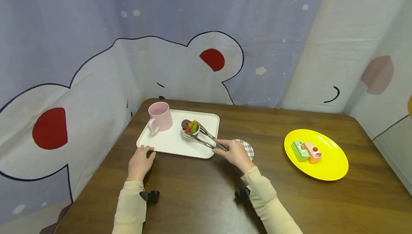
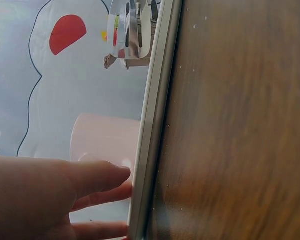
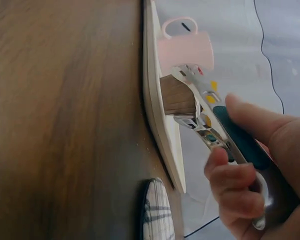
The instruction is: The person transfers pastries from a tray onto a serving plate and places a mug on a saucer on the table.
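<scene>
My right hand [image 1: 236, 153] grips a pair of metal tongs [image 1: 206, 142] with dark green grips [image 3: 240, 137]. The tong heads lie on either side of a small fruit-topped dessert cup [image 1: 193, 131], with red, yellow and green pieces and a brown swirl on top. In the right wrist view the brown side of the cup shows close over the white tray [image 1: 167, 145]. My left hand [image 1: 140, 163] rests its fingertips at the tray's near left edge, thumb extended. A pink mug [image 1: 162, 118] stands upright on the tray's left end, its handle toward me.
A plaid round coaster [image 1: 247, 149] lies right of the tray, partly behind my right hand. On the right, a yellow plate [image 1: 331, 162] bears a green cake slice [image 1: 300, 151] and a pink one [image 1: 313, 153]. A patterned curtain [image 1: 180, 69] hangs behind the wooden table [image 1: 193, 198].
</scene>
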The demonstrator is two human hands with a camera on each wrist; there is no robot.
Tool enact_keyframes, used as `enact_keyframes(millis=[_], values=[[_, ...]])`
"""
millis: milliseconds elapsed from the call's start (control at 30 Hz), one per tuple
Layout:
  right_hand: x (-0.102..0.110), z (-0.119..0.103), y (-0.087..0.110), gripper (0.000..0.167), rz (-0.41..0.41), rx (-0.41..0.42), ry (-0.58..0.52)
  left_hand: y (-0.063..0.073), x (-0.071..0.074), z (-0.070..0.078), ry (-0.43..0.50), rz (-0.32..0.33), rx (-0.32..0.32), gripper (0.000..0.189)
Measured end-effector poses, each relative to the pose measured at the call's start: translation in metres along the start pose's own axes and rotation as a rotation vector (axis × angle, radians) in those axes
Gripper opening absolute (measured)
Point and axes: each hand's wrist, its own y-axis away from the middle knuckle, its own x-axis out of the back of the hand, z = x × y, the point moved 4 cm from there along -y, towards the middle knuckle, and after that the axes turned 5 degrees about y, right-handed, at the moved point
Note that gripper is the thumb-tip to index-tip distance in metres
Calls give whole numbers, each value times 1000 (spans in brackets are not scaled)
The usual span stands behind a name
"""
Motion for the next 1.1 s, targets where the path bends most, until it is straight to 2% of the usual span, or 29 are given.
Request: enact_keyframes(millis=[400, 600, 767, 1100], values=[[4, 0, 14, 31, 153, 59, 55, -1, -2, -2, 8, -4, 5, 39], [10, 5, 25, 29, 193, 42, 42, -1, 1, -1, -3, 2, -12, 39], [19, 8, 35, 27, 221, 19, 49, 0, 2, -1, -9, 0, -13, 39], [50, 18, 53, 23, 331, 22, 83, -1, 1, -1, -7, -10, -7, 40]])
